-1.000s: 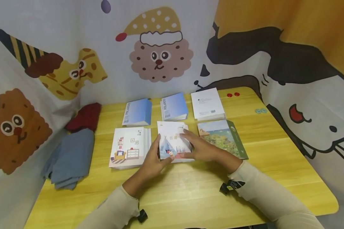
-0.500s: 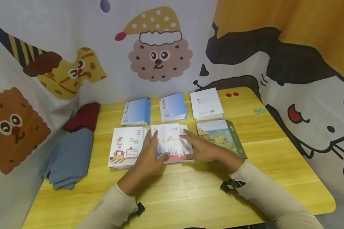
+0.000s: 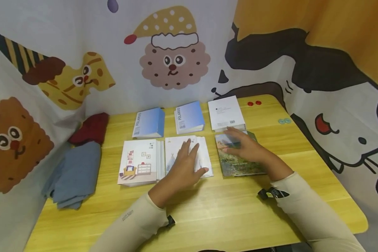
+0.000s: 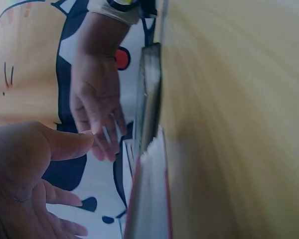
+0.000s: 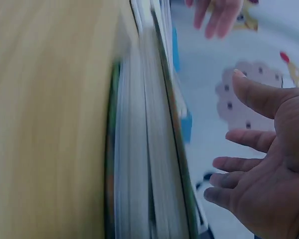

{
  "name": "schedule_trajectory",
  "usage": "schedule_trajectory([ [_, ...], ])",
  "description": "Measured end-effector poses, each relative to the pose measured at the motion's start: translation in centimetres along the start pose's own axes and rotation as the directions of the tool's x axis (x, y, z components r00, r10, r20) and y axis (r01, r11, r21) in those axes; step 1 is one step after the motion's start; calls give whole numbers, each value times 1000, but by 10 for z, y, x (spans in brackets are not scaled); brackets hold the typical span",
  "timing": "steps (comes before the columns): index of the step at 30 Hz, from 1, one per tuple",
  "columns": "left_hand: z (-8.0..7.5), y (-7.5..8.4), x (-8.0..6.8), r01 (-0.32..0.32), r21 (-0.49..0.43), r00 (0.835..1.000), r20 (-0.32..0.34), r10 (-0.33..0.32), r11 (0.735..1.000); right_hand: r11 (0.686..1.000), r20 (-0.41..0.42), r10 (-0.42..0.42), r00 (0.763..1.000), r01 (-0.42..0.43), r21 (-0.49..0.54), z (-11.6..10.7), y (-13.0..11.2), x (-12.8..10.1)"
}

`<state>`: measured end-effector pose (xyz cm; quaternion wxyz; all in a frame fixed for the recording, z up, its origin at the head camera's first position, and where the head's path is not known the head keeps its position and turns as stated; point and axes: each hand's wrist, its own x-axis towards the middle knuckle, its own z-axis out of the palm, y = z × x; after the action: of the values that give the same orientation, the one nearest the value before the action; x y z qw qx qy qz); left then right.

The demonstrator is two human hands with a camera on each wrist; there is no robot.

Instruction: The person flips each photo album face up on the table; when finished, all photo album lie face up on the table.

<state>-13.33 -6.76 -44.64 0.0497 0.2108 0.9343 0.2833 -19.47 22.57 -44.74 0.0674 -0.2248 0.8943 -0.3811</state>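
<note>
While pressing down with the left hand (image 3: 185,165), laid flat and straight-fingered on the tent-cover album (image 3: 174,148) in the middle of the front row, keep the weight even, to hold that cover shut and square to its neighbours.

Then to the right hand (image 3: 247,149): also spread wide, gripping nothing, stretched over the landscape album (image 3: 239,167) at the right end of the same row. Too blurred to tell whether touching the cover or just above it. Probably best to steer with flat fingers from the top rather than pinch an edge. Nudge gently and line the near edge up with the tent-cover album. Leave a thin strip of the yellow table (image 3: 208,213) between the two, and avoid bumping the white album (image 3: 225,112) just behind.

Further out, to the left of the tent cover: the room-drawing album (image 3: 138,161), lying just beside it.

As for writing:
- POLAROID, readable along the spines of both blue albums (image 3: 149,122) (image 3: 190,117) in the back row.
- Small print and a barcode on the white album, too fine to read.
- Pale lettering low on the landscape cover, blurred.
- Tiny print on the left sleeve (image 3: 130,215), not legible.
</note>
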Motion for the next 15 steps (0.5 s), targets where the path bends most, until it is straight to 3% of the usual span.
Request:
schedule_trajectory([
  [8, 9, 24, 19, -32, 44, 996, 85, 28, 999, 995, -36, 98, 995, -98, -4, -28, 39, -13],
  [15, 28, 47, 31, -24, 109, 990, 142, 8, 994, 987, -79, 157, 985, -158, -16, -40, 58, -17],
])
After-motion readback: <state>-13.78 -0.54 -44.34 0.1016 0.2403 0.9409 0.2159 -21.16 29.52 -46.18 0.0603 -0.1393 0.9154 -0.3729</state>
